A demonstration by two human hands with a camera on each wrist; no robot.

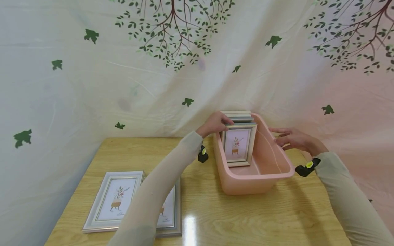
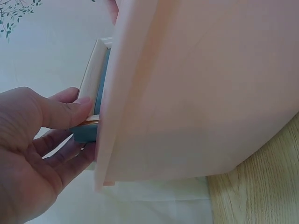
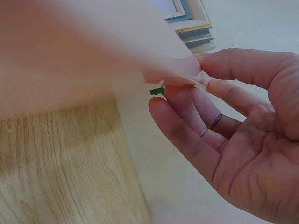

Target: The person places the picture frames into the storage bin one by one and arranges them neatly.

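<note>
Inside a pink plastic bin (image 1: 257,177), several picture frames stand on edge, one behind another, at its left rear. My left hand (image 1: 214,123) reaches over the left rim and pinches the upper left edge of the front picture frame (image 1: 250,147), which is cream-edged with a potted-plant print. In the left wrist view, the thumb of the left hand (image 2: 42,126) lies on a frame edge (image 2: 84,133), with fingers on the other side. My right hand (image 1: 297,140) is at the bin's right rim, pinching it between thumb and finger in the right wrist view.
On the wooden table (image 1: 209,218), a white picture frame (image 1: 103,205) lies flat at left. A silver-grey picture frame (image 1: 176,208) lies beside it, partly hidden by my left sleeve (image 1: 154,191). A leaf-patterned cloth (image 1: 147,95) hangs behind the table.
</note>
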